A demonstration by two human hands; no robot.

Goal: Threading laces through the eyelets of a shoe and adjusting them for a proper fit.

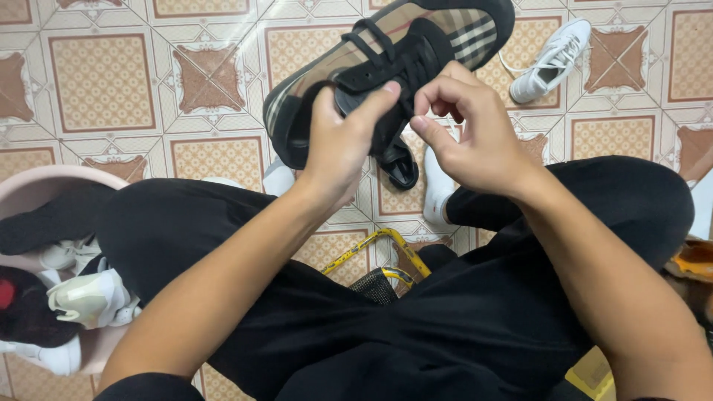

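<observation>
Holding the plaid-and-black shoe (pixel 386 67) above our knees, we clamp its collar with the left hand (pixel 338 137) while the right hand (pixel 475 134) pinches a black lace (pixel 375 37) beside the tongue; the lacing looks partly loose, seemingly unfinished.

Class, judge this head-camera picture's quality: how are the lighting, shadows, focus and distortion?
Head view: even, soft light, no glare; faint shadows on the tiled floor; left hand, right hand and checked shoe sharp; forearms stretched wide near the lower edge.
</observation>
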